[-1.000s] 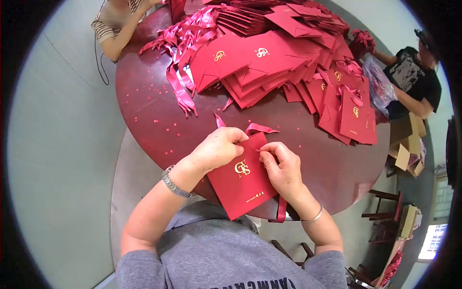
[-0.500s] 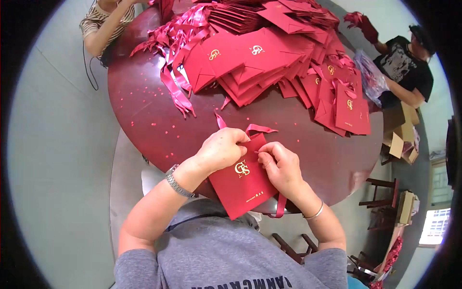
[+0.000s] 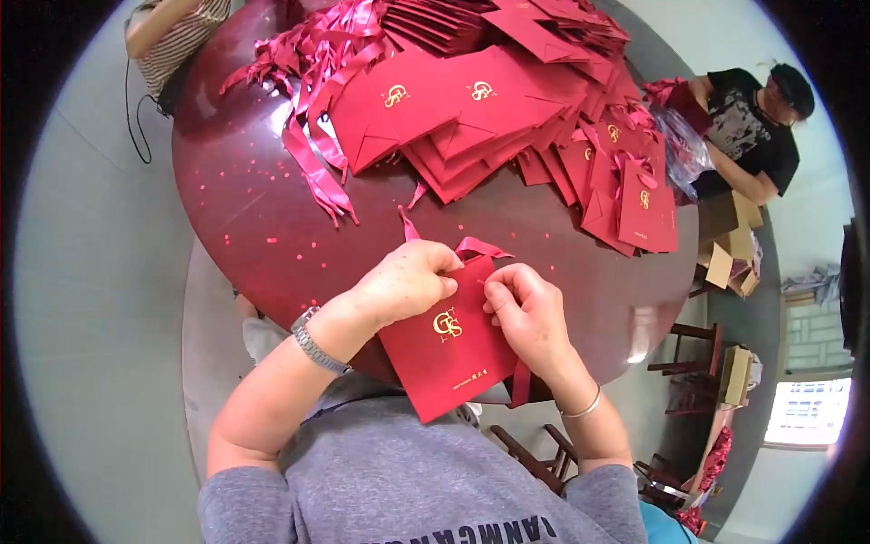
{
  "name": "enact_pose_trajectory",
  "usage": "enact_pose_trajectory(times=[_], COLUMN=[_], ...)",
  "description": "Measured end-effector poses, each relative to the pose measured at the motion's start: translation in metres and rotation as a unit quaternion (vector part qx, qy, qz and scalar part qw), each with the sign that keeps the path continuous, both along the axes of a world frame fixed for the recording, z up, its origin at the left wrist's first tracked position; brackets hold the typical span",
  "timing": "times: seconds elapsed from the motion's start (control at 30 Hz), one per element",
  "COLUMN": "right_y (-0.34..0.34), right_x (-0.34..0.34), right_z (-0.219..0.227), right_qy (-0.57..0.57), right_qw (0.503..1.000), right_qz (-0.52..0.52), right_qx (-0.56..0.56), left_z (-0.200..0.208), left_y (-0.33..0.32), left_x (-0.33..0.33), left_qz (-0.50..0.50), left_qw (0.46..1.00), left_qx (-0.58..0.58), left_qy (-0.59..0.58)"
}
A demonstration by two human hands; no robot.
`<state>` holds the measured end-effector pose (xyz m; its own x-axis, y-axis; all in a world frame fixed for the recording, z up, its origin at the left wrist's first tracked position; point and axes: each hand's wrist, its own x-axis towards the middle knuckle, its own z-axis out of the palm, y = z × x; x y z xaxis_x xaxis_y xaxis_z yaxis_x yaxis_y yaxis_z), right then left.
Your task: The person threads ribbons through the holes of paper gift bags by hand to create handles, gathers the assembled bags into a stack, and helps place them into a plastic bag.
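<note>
A red paper gift bag (image 3: 450, 367) with a gold emblem lies flat and tilted at the table's near edge, in front of my body. My left hand (image 3: 410, 283) is closed on its top edge, thumb and fingers pinched there. At the bag's upper right, my right hand (image 3: 527, 313) pinches a small pink tip that looks like a ribbon end; its fingers mostly hide it. Pink ribbon (image 3: 483, 247) curls out beyond the top edge, and more ribbon (image 3: 519, 383) hangs beside the bag below my right hand.
Stacked red bags (image 3: 489, 100) cover the far side of the round table (image 3: 263, 208). A heap of pink ribbons (image 3: 313, 172) lies left of them, with small red dots scattered around. Two people (image 3: 757, 127) are across the table, one handling red bags. Cardboard boxes (image 3: 729, 236) and stools (image 3: 684, 349) stand right.
The whole view has shifted slightly, moving the table and bags left. My hands keep the same grip on the bag. The person at the right has lowered the red bags.
</note>
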<state>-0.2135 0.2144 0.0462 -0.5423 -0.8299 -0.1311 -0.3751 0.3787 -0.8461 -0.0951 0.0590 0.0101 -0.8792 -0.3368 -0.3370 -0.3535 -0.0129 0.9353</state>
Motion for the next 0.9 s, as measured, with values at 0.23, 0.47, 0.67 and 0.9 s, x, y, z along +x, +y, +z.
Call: enact_pose_trajectory(times=[0.23, 0.47, 0.67, 0.9], right_y=[-0.004, -0.001, -0.002, -0.006], right_x=[0.003, -0.006, -0.007, 0.000], right_z=[-0.002, -0.011, -0.012, -0.018], right_qy=[0.227, -0.011, 0.068, 0.211], right_qw=[0.971, 0.998, 0.995, 0.971], right_qz=[0.059, -0.017, 0.019, 0.036], right_qx=[-0.044, -0.062, -0.068, -0.106], left_z=[-0.004, 0.008, 0.013, 0.013], left_y=[-0.007, -0.004, -0.008, -0.007], left_x=[-0.003, -0.003, -0.003, 0.001], left_qz=[-0.002, 0.009, -0.008, -0.009], left_qw=[1.000, 0.999, 1.000, 0.999], left_qx=[0.017, 0.040, 0.003, -0.043], left_qy=[0.009, -0.006, -0.024, -0.002])
